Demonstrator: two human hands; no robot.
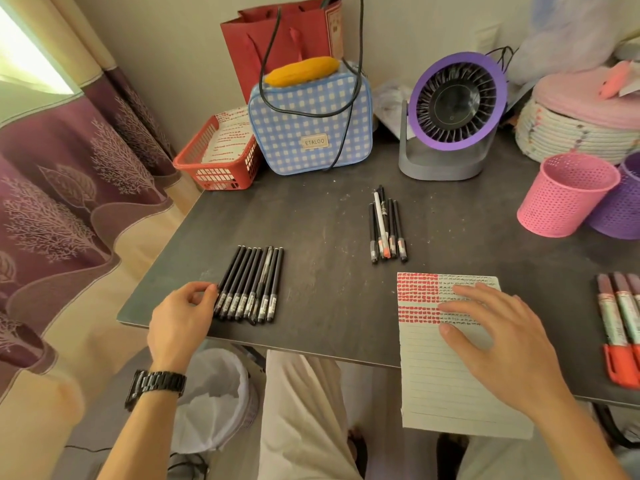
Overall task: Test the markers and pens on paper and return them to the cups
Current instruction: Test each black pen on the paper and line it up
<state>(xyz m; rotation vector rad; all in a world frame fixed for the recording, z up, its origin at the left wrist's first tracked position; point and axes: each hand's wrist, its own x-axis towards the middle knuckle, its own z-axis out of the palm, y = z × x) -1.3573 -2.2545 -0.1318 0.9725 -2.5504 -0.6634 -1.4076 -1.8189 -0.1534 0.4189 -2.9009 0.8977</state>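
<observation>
Several black pens [251,284] lie side by side near the table's front left. My left hand [181,317] sits just left of them, its curled fingertips touching the outermost pen. My right hand [495,336] rests flat, fingers spread, on a lined paper sheet [436,386] that overhangs the front edge and carries red and black test marks. A second group of pens [386,226] lies mid-table. Red-capped markers [620,327] lie at the right edge. A pink mesh cup [568,194] and a purple mesh cup [620,206] stand at the back right.
At the back stand a red basket [214,164] with marked paper, a blue checked bag [311,123] with a cable over it, a purple fan [453,112] and a woven basket [571,129]. A bin [214,396] sits below the table's front edge.
</observation>
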